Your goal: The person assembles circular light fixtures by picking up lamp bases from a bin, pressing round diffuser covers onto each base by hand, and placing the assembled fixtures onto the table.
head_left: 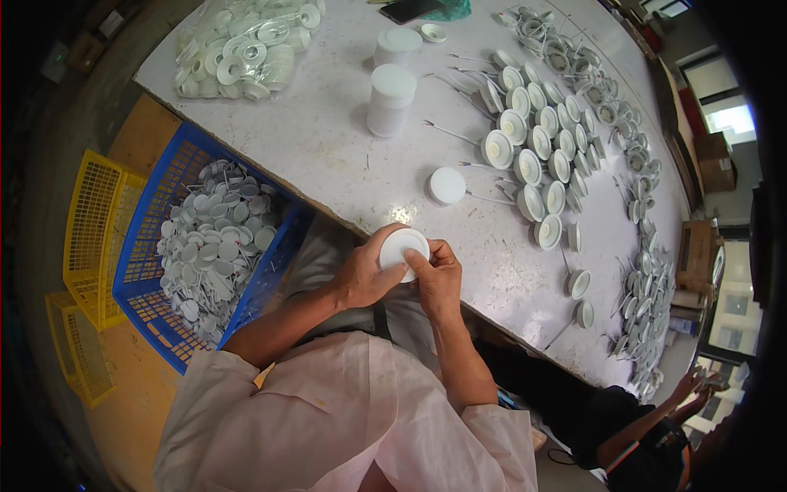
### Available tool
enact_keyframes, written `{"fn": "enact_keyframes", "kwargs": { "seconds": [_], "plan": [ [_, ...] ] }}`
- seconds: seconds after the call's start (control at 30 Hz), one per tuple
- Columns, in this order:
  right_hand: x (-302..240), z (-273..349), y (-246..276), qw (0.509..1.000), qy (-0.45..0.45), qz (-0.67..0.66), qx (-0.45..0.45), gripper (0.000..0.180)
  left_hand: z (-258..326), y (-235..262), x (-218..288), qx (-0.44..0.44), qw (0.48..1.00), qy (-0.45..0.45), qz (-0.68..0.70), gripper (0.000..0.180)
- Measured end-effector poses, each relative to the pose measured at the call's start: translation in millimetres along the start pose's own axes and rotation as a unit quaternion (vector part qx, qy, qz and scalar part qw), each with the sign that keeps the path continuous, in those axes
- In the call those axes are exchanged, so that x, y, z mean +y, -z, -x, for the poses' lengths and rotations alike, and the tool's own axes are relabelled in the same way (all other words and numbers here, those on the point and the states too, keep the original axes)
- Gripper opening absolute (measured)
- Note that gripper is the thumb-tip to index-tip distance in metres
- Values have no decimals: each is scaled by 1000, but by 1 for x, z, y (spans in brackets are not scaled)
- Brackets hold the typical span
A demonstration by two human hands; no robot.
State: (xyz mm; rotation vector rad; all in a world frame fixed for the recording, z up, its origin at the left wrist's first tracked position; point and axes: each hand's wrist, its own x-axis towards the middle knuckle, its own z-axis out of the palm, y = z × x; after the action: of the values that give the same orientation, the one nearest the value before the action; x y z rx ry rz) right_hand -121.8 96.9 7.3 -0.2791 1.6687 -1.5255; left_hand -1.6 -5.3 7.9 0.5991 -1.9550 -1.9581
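My left hand [361,272] and my right hand [441,283] hold a round white downlight [402,243] between them, just off the table's near edge. The left fingers wrap its rim from the left and below. My right thumb presses on its face, with the other right fingers curled at its edge. Just beyond my hands a white diffuser disc [448,186] lies on the white table [328,156]. Farther back stand two stacks of such discs, the nearer stack [392,102] taller in view. To the right sit many open downlight housings [529,170] with wires trailing out.
A blue crate [147,283] full of wired round parts [215,238] stands at my left, with yellow crates [100,238] beyond. A clear bag of white rings [242,57] and a phone [410,10] lie at the back. Another person [635,435] works at the right.
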Motion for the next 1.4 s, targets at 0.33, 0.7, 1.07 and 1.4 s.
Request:
{"fn": "enact_keyframes", "kwargs": {
  "seconds": [0.33,0.7,1.07,1.4],
  "plan": [
    [-2,4,7,999,26,29,-25,32,-4,2,-22,47,996,-14,74,52],
    [-6,37,273,525,289,576,556,67,88,230,-127,387,902,179,62,35],
    [9,49,315,694,136,468,530,70,237,460,-260,567,647,232,-454,53],
    [-24,13,22,930,300,209,43,81,0,4,4,-29,999,-6,29,78]
  ]
}}
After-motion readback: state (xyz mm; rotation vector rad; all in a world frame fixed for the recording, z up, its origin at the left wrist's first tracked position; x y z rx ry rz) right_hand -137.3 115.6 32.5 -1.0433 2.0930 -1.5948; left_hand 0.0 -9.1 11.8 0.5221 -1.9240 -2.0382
